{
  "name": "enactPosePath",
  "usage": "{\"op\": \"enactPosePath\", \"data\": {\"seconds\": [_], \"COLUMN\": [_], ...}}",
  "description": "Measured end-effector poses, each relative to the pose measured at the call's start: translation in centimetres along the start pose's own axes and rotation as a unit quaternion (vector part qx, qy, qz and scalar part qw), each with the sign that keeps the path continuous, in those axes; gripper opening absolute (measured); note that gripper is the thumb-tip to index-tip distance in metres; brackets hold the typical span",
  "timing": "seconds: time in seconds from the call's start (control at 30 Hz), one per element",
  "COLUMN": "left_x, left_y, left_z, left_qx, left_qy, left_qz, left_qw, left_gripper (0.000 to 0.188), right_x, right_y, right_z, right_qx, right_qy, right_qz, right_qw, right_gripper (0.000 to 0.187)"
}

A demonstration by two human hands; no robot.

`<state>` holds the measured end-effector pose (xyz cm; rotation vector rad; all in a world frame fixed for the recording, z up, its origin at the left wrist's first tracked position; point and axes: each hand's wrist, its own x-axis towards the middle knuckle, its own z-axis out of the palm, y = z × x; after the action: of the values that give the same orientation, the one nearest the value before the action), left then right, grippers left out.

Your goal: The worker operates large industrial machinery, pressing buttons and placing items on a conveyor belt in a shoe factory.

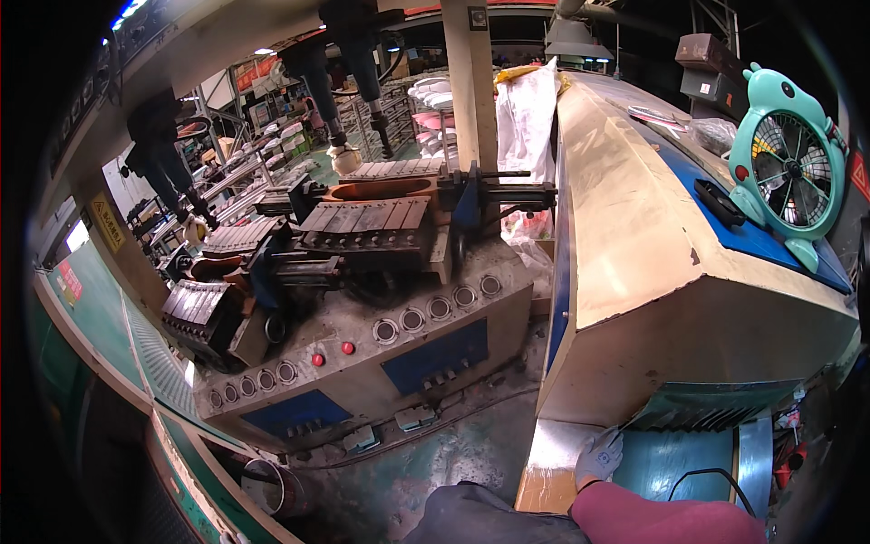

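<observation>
My right hand [598, 455], in a pale grey glove and maroon sleeve, rests on the side ledge [555, 458] at the mouth of a large cream machine [648, 349]. Its fingers look stretched out and hold nothing that I can see. Beside the hand lies a blue-green conveyor belt [675, 461], running out from under a dark strip curtain [711, 406]. At the lower left, a whitish patch by the green rail looks like the gloved fingertips of my left hand [234, 538]. The picture's edge cuts off the rest of it.
A press machine [362, 335] with slatted clamps, round dials and red buttons stands ahead. Foot pedals [417, 418] and a bucket [272, 485] are on the floor. A turquoise animal-shaped fan [793, 168] sits atop the cream machine. My dark-clad leg [489, 517] shows below.
</observation>
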<state>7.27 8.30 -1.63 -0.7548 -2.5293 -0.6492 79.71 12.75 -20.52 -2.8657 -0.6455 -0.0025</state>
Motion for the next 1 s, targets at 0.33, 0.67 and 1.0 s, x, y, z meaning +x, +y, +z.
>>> {"op": "enactPosePath", "data": {"seconds": [0.33,0.67,1.0], "left_x": [0.3,0.3,0.1], "left_y": [-1.3,-1.2,-0.7], "left_z": [1.1,1.2,0.5], "left_qx": [-0.012,-0.006,0.003], "left_qy": [0.024,0.022,0.02], "left_qz": [0.006,0.01,0.023], "left_qw": [1.0,1.0,1.0], "left_gripper": [0.037,0.037,0.037], "right_x": [-0.3,-0.1,-0.2], "right_y": [-0.5,-0.1,-0.3], "right_z": [-1.3,-0.2,-0.6], "right_qx": [0.007,-0.006,-0.006], "right_qy": [-0.01,0.011,0.012], "right_qz": [0.004,-0.009,-0.013], "right_qw": [1.0,1.0,1.0], "right_gripper": [0.074,0.072,0.071]}}
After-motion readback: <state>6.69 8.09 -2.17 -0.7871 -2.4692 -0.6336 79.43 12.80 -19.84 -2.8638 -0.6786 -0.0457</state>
